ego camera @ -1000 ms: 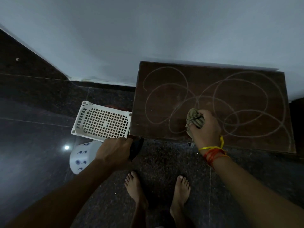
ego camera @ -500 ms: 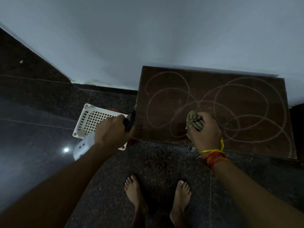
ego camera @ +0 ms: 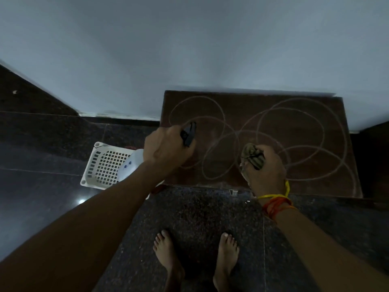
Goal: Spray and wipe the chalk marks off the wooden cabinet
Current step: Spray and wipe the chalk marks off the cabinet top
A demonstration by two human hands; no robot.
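A low brown wooden cabinet [ego camera: 305,106] stands against the wall, its top covered in looping white chalk marks [ego camera: 290,131]. My left hand [ego camera: 166,147] grips a white spray bottle [ego camera: 130,165] with a black nozzle [ego camera: 189,132], held over the cabinet's left part, nozzle pointing toward the wall. My right hand [ego camera: 267,171] clutches a crumpled olive-brown cloth [ego camera: 252,158] over the cabinet's front middle. Coloured threads circle that wrist.
A white perforated plastic basket [ego camera: 101,163] sits on the dark granite floor left of the cabinet, partly hidden by my left arm. My bare feet [ego camera: 195,256] stand in front of the cabinet. A pale wall rises behind.
My left hand has lifted the spray bottle up and to the right, from beside the basket to above the cabinet's left part. My right hand with the cloth has stayed in place.
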